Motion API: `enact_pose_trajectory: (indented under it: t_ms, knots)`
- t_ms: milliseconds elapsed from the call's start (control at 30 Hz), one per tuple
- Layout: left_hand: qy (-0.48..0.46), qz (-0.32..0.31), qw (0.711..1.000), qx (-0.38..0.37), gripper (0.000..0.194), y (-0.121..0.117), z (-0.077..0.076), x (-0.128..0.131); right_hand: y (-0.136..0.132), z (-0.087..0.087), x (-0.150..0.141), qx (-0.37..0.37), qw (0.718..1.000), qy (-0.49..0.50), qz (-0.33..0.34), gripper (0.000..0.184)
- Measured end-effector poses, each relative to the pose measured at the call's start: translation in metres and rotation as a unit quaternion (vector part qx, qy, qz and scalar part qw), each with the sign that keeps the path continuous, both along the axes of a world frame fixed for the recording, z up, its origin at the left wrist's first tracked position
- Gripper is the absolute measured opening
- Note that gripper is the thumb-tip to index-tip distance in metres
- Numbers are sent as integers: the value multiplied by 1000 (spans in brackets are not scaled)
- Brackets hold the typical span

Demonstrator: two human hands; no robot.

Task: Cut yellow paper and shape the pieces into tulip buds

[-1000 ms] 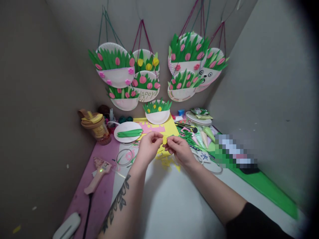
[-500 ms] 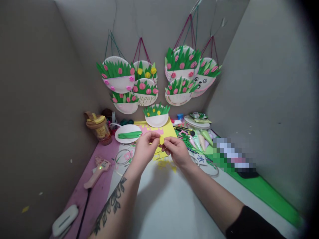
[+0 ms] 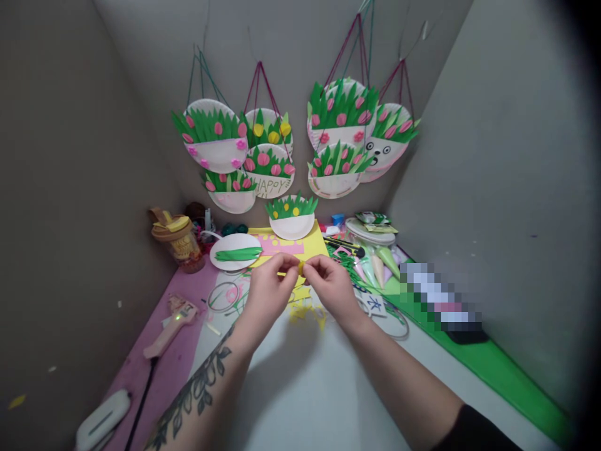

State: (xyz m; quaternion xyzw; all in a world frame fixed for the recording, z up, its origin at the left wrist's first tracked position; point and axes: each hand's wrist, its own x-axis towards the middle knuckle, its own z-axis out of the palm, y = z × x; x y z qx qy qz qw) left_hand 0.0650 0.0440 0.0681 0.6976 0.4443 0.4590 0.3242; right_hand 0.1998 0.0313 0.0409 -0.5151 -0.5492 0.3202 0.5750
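Yellow piece (image 3: 301, 268), pinched by left hand (image 3: 272, 282) and right hand (image 3: 331, 288), held above bench (image 3: 305, 388); green strips (image 3: 238, 254), laid on plate (image 3: 232, 240); glue gun (image 3: 169, 332), set to the left

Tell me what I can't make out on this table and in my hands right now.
All in the head view:
Yellow paper piece: its full shape, mostly covered by the left hand and right hand.
Phone: screen content, hidden by pixelation.
White case: lower end, cut off by the bottom edge.
Tan cup: smaller lettering, too blurred to read.
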Motion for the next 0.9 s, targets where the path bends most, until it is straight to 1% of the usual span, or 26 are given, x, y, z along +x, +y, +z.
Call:
enact_pose_trajectory:
  t_ms: [133, 233, 333, 433, 533, 600, 767, 900]
  knots:
    - [-37, -28, 996, -72, 18, 5, -3, 2, 1, 2, 3, 12, 1000, -1, -22, 17]
    - [-14, -62, 993, -103, 21, 6, -7, 5, 2, 2, 4, 11, 1000, 17, -24, 16]
    - [3, -67, 991, -116, 20, 6, -8, 6, 3, 2, 4, -3, 999, 41, -8, 15]
    - [39, -64, 993, -91, 19, 6, -7, 5, 5, 2, 3, -12, 998, 59, 10, 13]
    - [101, -64, 992, -43, 20, 6, -6, 4, 5, 1, 4, -11, 999, 38, 15, 13]
    - [125, -68, 989, -26, 20, 6, -5, 4, 4, 1, 5, -9, 1000, 20, 11, 15]
    - [134, -83, 987, -26, 22, 4, -5, 4, 4, 0, 9, -6, 1000, 14, 21, 22]
    - [124, -77, 989, -28, 21, 5, -4, 3, 5, -2, 10, -16, 997, 67, 42, 26]
